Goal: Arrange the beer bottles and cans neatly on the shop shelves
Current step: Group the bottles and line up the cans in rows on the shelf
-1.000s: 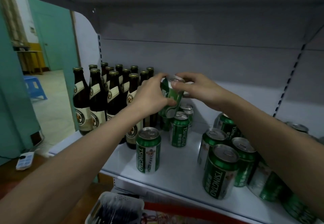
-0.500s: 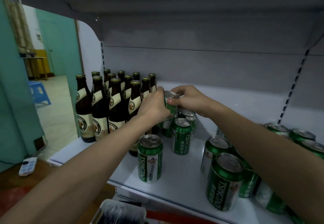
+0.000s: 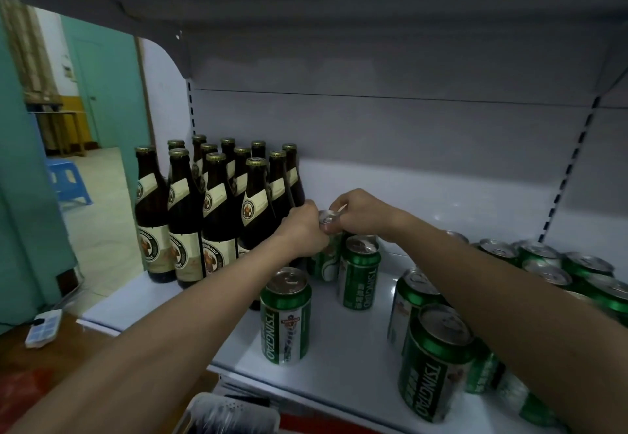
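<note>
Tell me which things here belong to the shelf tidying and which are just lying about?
Part of the job:
- green can that both hands hold, left hand, right hand
- other green cans
- brown beer bottles
- shelf

Just lying about:
- blue stool
- white power strip

Bare shelf (image 3: 441, 202) behind and right of the hands, brown bottles (image 3: 217, 216) blocking left, loose cans (image 3: 550, 274) crowding right

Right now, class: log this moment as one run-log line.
scene: shop shelf | left hand: grips held can | right hand: pinches its top | held can: beside bottles, behind upright can
</note>
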Available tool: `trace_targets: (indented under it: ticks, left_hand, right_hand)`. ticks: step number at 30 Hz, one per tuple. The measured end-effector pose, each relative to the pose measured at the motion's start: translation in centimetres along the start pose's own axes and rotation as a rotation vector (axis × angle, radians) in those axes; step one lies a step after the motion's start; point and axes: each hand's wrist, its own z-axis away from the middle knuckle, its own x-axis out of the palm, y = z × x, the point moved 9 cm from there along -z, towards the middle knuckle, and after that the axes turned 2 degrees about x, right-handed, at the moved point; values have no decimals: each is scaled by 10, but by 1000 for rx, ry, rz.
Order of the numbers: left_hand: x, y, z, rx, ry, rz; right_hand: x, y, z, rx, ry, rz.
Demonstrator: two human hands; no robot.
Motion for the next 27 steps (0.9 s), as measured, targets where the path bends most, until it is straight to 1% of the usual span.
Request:
trace_targets:
  ticks: [7,10,13,16,18,20,22,25,27]
  left_hand:
    - [14,-5,-6,-12,-53,-41]
    - [20,-10,-7,-34,-83,-85]
    - [23,-10,-6,-27,-101,-108]
    - [17,0,-4,59,-72,-122]
    - [4,15,1,167,20,-142]
    - [-7,33,10,272,100,-126]
    - [-7,44,18,309,85,-85]
    - [9,50,24,284,-17,-114]
    - [17,49,24,265,-48,-125]
  right_hand:
    - [13,9,-9,57,-33,146]
    - [22,5,-7,21,-61,228]
    - [20,4,-4,2,-59,244]
    - [0,3,0,-15,6,233]
    - [-19,1,6,-21,76,197]
    - [-34,4,14,-18,101,174]
    - [-42,13,24,10,67,141]
    - [-35,34,38,81,-110,122]
    - [-24,42,45,97,-209,171]
